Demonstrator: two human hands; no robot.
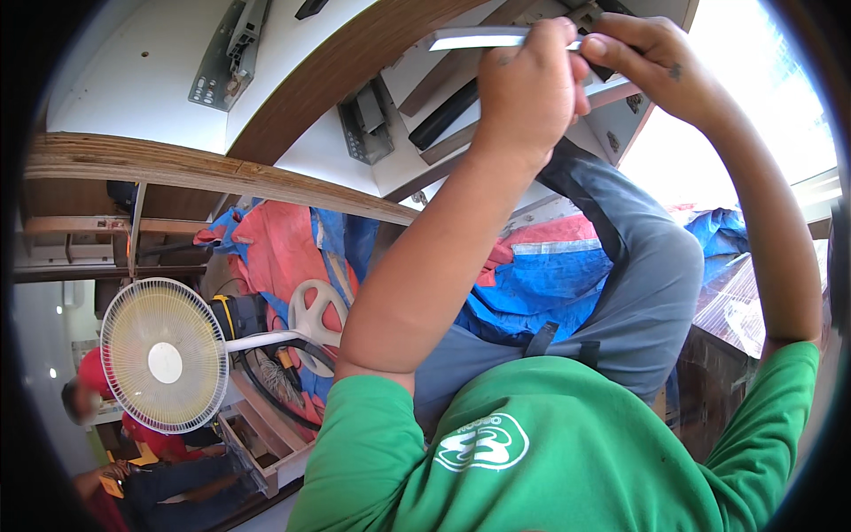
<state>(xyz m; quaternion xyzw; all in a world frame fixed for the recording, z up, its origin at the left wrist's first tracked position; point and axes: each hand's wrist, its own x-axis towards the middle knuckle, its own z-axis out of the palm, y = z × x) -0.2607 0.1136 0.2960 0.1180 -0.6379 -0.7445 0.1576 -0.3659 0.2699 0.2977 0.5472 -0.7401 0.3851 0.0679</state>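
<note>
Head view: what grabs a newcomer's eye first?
Both hands meet at the top: the left hand grips a flat metal strip and the right hand pinches its end, under a white cabinet panel. A green shirt fills the bottom; a white fan stands lower left.

Both arms reach up, forearms bare, green sleeves at the shoulders. The left hand (527, 84) is closed in a fist with its back to the camera. The right hand (651, 58) sits just beside it, touching, fingers curled and pinching. The right elbow bends out wide.
</note>
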